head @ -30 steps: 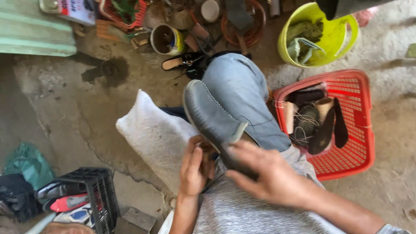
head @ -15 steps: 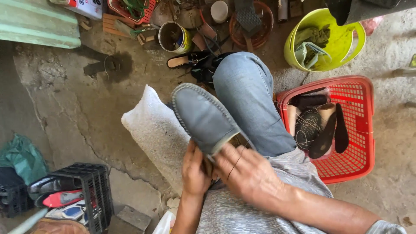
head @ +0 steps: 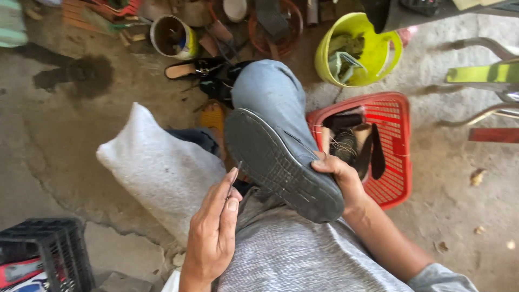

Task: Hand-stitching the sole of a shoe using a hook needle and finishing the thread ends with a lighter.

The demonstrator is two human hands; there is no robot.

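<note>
Left hand (head: 213, 235): nearest the camera, thumb and fingers pressed together, pinching a thin dark needle-like tool (head: 236, 174) whose tip points up toward the shoe. Exact kind of tool cannot be told.

Right hand (head: 339, 177): fingers curled around the edge of a grey shoe (head: 281, 162), gripping it near the heel end. The shoe lies across the person's lap and jeans-clad knee (head: 267, 92), dark treaded sole turned upward, tilted.

Left of the lap: a white woven sack (head: 157, 167) on the concrete floor. Lower left corner: a black plastic crate (head: 57, 249).

Right of the knee: a red plastic basket (head: 397, 157) holding dark shoe pieces and thread. Beyond it: a yellow-green bucket (head: 378, 59) with rags inside. Far left: an open tin can (head: 173, 37) and a loose sandal (head: 184, 69).
</note>
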